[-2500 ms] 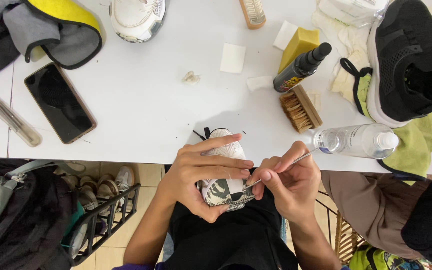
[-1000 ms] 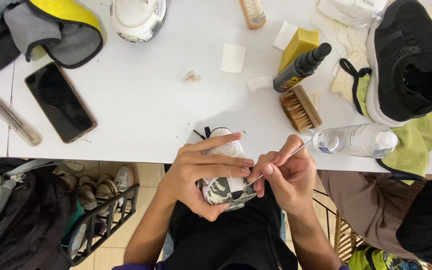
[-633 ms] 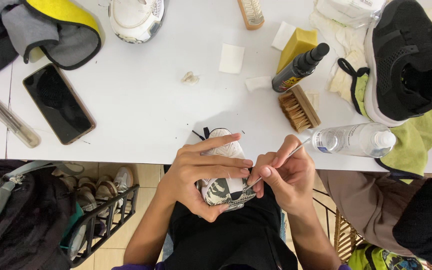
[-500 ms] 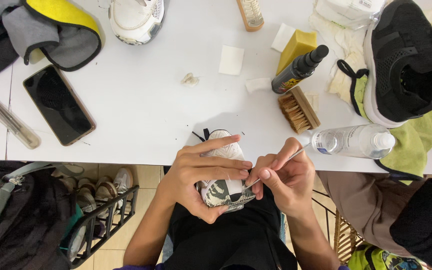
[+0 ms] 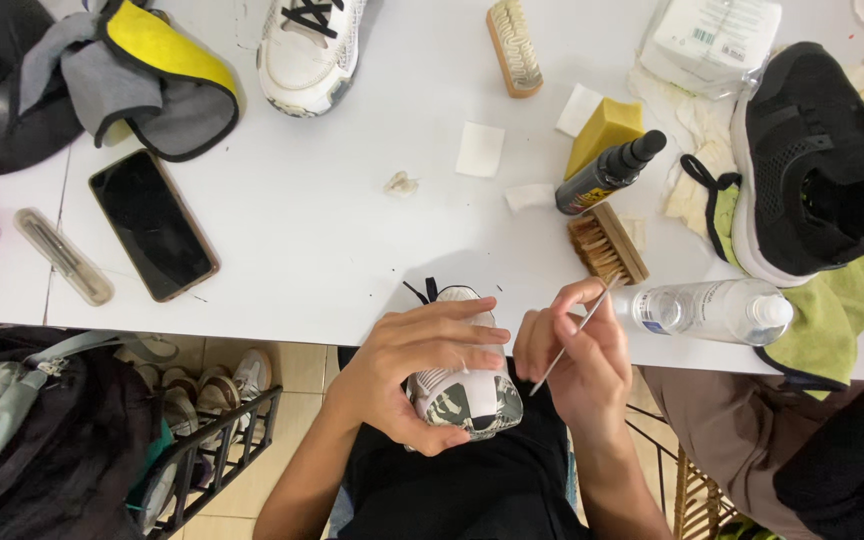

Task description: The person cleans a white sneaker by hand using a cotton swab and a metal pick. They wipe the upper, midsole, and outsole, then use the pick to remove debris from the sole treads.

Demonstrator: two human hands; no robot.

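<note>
Left hand [image 5: 414, 372] wrapped around a white patterned sneaker [image 5: 462, 395] above the lap; right hand [image 5: 574, 362] pinching a thin stick [image 5: 572, 335].
Risk, judged: stick tip slipping off and jabbing left fingers; water bottle [image 5: 712, 308] just beyond right hand, easily knocked off the surface [image 5: 332, 230].

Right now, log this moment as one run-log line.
left hand: grips sneaker over lap | right hand: pinches thin stick, tip beside sneaker | table: phone, brush, water bottle

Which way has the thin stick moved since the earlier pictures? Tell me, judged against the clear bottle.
Yes, slightly. The thin stick in the right hand stands steeper: its upper end has risen against the clear bottle on the table.
</note>
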